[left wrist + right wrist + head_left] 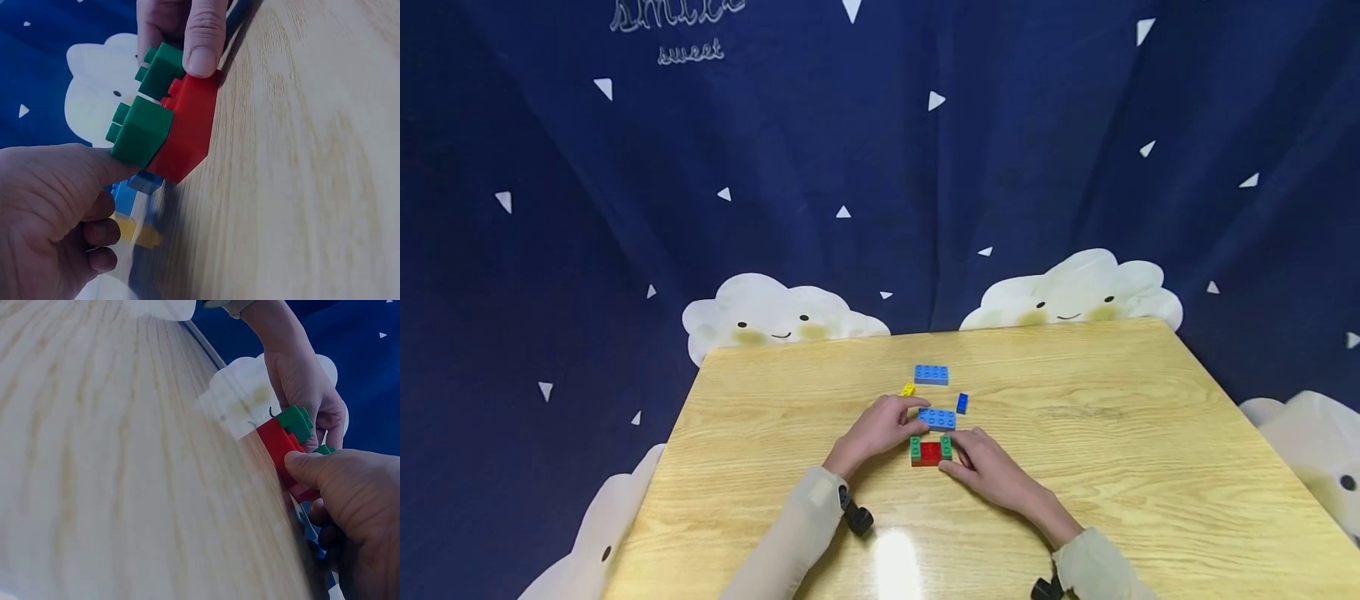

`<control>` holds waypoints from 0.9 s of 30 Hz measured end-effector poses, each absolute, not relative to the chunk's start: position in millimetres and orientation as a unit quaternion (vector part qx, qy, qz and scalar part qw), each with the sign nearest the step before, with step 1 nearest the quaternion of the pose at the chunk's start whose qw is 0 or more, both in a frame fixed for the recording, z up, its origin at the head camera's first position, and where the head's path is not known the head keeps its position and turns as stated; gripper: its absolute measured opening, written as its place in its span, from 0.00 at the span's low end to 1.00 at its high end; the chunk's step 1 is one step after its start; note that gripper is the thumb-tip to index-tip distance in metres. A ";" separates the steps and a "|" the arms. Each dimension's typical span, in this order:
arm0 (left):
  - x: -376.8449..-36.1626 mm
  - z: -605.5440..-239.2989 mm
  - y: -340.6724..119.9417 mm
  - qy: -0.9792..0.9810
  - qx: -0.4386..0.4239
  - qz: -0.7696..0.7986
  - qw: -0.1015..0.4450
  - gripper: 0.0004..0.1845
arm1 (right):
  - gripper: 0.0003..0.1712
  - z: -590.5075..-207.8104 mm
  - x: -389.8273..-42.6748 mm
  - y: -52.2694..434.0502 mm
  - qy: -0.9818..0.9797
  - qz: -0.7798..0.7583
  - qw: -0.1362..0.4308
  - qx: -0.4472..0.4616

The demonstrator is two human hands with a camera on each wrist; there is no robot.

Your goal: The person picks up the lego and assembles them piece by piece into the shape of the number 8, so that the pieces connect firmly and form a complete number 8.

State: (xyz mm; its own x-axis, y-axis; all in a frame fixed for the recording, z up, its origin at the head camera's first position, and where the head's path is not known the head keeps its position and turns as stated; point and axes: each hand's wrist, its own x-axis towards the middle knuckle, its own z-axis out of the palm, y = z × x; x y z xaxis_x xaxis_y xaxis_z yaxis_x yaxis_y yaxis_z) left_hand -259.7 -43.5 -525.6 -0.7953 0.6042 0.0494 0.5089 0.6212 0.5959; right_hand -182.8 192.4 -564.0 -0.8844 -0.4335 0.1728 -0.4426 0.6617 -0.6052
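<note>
A red brick [929, 454] with a green brick [915, 448] at each end sits mid-table. My right hand [992, 471] pinches this stack from the right, its thumb [203, 37] on the red brick [190, 125] and the far green brick [164, 69]. My left hand [880, 425] curls at the left end of a flat blue brick [937, 417] just beyond the stack. Its thumb [94, 165] touches the near green brick [140, 128]. The right wrist view shows my right thumb [312, 469] on the red brick [275, 440].
On the wooden table [1112, 433], a second flat blue brick [931, 374] lies farther back, with a small yellow brick [908, 389] and a small blue brick [962, 403] nearby. A dark blue curtain [880, 167] with clouds hangs behind the table.
</note>
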 end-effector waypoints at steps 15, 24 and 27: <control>-267.4 -532.6 -36.4 0.906 0.322 0.264 0.080 0.22 | 0.21 -562.0 -182.1 190.9 -0.910 0.344 0.003 0.233; -265.6 -534.6 -47.6 0.902 0.309 0.295 0.064 0.22 | 0.18 -561.0 -182.3 189.6 -0.908 0.350 -0.005 0.230; -263.1 -532.1 -52.7 0.902 0.298 0.307 0.062 0.23 | 0.18 -559.9 -182.2 189.1 -0.909 0.349 -0.006 0.227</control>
